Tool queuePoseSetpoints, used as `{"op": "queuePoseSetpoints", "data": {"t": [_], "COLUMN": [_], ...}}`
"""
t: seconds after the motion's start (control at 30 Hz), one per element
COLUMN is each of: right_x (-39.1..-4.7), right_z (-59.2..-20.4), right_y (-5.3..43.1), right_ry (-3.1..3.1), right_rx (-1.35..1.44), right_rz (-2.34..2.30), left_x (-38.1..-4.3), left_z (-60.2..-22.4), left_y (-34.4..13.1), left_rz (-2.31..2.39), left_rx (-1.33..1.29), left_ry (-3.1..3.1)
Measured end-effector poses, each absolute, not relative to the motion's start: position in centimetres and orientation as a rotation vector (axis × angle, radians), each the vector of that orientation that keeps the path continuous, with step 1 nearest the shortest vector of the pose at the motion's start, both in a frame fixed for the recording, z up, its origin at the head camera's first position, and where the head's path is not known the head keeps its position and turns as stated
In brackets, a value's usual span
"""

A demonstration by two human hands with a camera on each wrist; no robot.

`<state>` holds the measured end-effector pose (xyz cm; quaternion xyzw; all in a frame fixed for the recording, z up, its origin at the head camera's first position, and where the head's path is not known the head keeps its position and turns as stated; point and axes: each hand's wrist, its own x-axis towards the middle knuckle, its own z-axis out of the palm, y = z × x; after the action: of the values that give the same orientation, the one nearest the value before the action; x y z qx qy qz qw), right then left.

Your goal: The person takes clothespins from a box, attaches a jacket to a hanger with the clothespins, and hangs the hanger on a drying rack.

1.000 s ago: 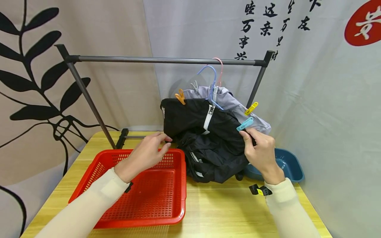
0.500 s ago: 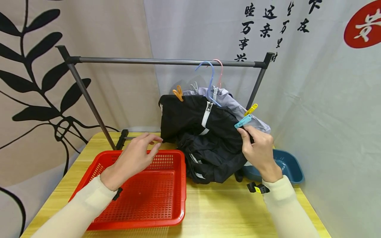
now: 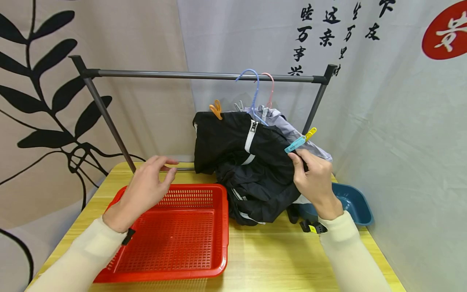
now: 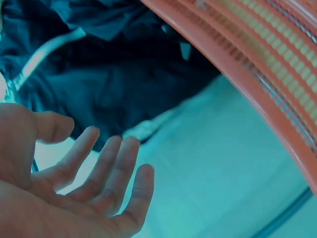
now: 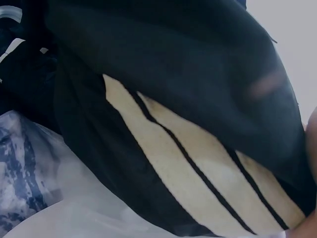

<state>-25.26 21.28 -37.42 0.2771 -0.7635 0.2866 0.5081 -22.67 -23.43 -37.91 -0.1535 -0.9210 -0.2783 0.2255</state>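
Note:
A black jacket (image 3: 237, 138) with a white zip hangs bunched on a blue clothes hanger (image 3: 254, 97), whose hook is at the rail. An orange clothespin (image 3: 216, 109) clips its left top edge and a light blue clothespin (image 3: 295, 144) its right. Just below the blue clothespin, my right hand (image 3: 314, 180) pinches the jacket's right side. In the right wrist view, pale stripes (image 5: 183, 158) run along the black cloth, and the hand barely shows at the edge. My left hand (image 3: 142, 192) holds nothing, fingers loosely bent, above the basket's back left; the left wrist view shows its palm.
The grey metal rack (image 3: 164, 74) spans the table (image 3: 262, 259). A lilac garment (image 3: 286, 125) on a pink hanger (image 3: 271, 87) hangs behind the jacket, with grey and yellow clothespins (image 3: 311, 133). A red basket (image 3: 224, 247) stands front left, a blue basin (image 3: 355, 202) at right.
The left hand has drawn away to the left from the jacket. The right hand has raised the jacket slightly up and left, and the blue hanger's hook has risen to the rail.

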Motion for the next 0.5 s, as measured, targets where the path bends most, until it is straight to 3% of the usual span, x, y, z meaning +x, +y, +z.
{"op": "queuePoseSetpoints", "data": {"t": [0.5], "right_x": [-25.3], "right_z": [-37.1], "right_y": [20.8], "right_ry": [-1.844], "right_rx": [0.702], "right_rz": [0.676], "left_x": [-27.8], "left_z": [-37.1], "left_y": [-31.2], "left_rz": [-0.906], "left_rx": [0.073], "left_ry": [-2.228]}}
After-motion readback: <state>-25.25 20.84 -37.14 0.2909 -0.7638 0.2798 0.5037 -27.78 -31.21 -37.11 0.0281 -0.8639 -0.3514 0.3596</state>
